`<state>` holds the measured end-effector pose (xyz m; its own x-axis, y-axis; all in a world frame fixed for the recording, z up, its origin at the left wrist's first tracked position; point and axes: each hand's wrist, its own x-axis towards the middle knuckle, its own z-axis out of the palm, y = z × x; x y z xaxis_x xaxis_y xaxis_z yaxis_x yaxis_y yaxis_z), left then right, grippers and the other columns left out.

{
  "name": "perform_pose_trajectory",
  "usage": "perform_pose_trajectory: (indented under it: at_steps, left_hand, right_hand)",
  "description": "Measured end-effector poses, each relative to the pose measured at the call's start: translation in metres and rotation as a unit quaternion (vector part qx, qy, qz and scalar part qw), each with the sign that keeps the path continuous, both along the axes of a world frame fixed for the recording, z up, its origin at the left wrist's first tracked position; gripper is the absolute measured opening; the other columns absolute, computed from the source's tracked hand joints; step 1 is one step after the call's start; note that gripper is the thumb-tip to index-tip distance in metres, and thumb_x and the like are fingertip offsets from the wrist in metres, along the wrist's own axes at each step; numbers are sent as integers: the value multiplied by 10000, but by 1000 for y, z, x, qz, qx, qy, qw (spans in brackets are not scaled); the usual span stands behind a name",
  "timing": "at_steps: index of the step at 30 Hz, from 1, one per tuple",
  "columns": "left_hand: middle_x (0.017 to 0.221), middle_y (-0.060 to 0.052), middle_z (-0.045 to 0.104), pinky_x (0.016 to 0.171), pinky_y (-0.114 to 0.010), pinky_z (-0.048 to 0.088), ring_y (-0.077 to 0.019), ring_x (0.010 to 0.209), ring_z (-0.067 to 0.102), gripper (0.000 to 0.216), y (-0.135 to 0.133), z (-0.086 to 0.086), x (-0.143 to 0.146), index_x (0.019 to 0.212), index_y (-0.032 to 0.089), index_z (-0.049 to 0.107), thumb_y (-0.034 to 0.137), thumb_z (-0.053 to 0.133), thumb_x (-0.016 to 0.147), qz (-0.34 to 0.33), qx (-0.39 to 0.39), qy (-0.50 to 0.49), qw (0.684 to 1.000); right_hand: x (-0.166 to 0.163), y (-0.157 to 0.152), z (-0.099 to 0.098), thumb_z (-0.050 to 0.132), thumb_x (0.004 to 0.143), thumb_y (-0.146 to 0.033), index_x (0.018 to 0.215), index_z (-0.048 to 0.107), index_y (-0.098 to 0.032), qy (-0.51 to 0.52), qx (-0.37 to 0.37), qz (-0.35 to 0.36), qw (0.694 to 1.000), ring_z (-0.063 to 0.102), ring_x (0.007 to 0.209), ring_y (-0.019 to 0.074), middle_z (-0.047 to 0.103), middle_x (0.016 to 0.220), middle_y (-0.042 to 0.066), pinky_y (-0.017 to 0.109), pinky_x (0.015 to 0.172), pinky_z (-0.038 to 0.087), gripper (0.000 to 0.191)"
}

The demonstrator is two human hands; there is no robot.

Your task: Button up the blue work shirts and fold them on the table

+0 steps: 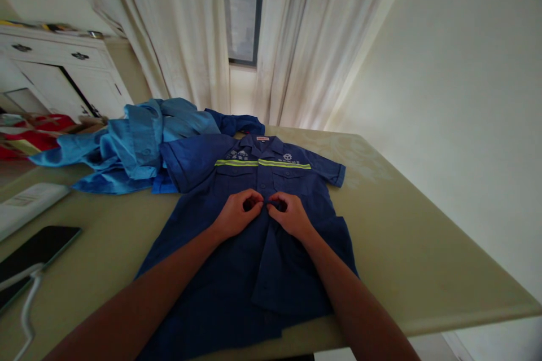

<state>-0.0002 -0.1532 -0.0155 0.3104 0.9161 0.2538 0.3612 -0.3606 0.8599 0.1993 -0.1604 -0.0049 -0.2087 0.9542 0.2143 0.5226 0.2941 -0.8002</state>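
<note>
Shirt: a navy-blue, short-sleeved woven work shirt (249,259) is lying face up on the table, its collar pointing away from the person and its hem reaching the near edge.
Handling: the cloth is probably behaving as light, soft and pliable, creasing easily, with little slipperiness and no real fragility.
Where to hold: the front edges at mid-chest are likely offering the best pinch, with thumb and fingertips close beside the opening.
Left hand: the bare left hand (235,215) is pinching the cloth at the front opening, thumb and fingertips nearly meeting.
Right hand: the bare right hand (293,215) is mirroring it, pinching the opposite edge just beside; any button there is hidden by the fingers.
Chest: a flat fluorescent-yellow stripe (283,164) is crossing above two flapped pockets.
Lower front: the long, narrow button strip (267,273) is folding loosely outward.
Beside the shirt: a crumpled heap of bright-blue cloth garments (146,135) is spreading leftward.
Table: a smooth, pale-green tabletop (393,237) is supporting everything, including a flat black phone (42,245).
Background: creamy, pleated fabric curtains (169,28) are hanging beyond.
</note>
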Motion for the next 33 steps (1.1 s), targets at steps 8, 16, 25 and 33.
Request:
perform_pose_trajectory:
  at_steps: [8,16,25,33]
  left_hand:
    - [819,0,722,698,-254,506,-140,730,658,114,-4,4,2,925,195,720,282,664,876,-12,40,4,999]
    - [806,-1,720,680,-258,516,-149,721,656,136,-3,3,4,936,194,708,310,673,875,23,25,-14,999]
    - [949,-32,755,772,-298,529,-186,860,690,242,3,-4,0,1021,204,730,367,560,964,-17,8,11,1000]
    - [978,-58,728,856,-309,515,-183,925,667,235,4,0,-1,1037,199,740,244,520,967,-65,40,12,997]
  right_hand:
    - [-7,-6,6,603,778,-165,839,670,-190,-71,74,-19,995,591,686,153,675,774,9,256,670,402,95]
    - [-5,-5,5,573,811,-171,849,636,-200,-69,80,2,994,578,712,159,658,817,13,253,677,403,79]
    - [-2,-3,1,589,836,-192,889,679,-187,-45,71,26,996,580,701,145,667,818,10,246,683,407,104]
    - [0,-2,0,657,843,-261,794,686,-183,-49,31,21,998,522,596,121,604,657,-30,236,613,358,96]
